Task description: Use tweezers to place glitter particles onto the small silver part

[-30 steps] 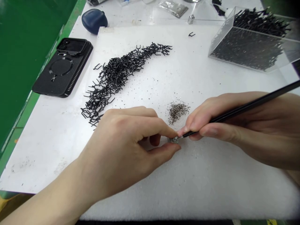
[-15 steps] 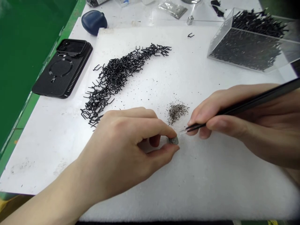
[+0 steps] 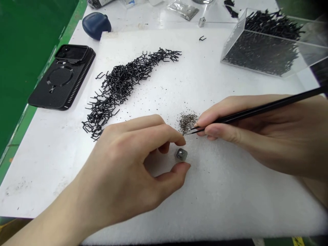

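My left hand (image 3: pixel 138 164) is open around a small grey metal block (image 3: pixel 181 154) with a hole in its top. The block stands on the white foam sheet (image 3: pixel 230 205), between thumb and forefinger, with a gap on either side. Black tweezers (image 3: pixel 251 111) are pinched in my right hand (image 3: pixel 256 140). Their tips are slightly apart and reach the near edge of a small heap of tiny metal pieces (image 3: pixel 188 122), just above the block. Whether a piece sits between the tips is too small to tell.
Black forked parts (image 3: pixel 123 82) lie in a long curved pile beyond my left hand. A clear box (image 3: pixel 261 51) full of black parts stands at the back right. Along the left side are a black phone (image 3: pixel 61 77) and a dark blue rounded object (image 3: pixel 96 25).
My left thumb and forefinger have parted from the metal block, which now stands free. My right hand has moved the tweezer tips from beside the block up to the heap.
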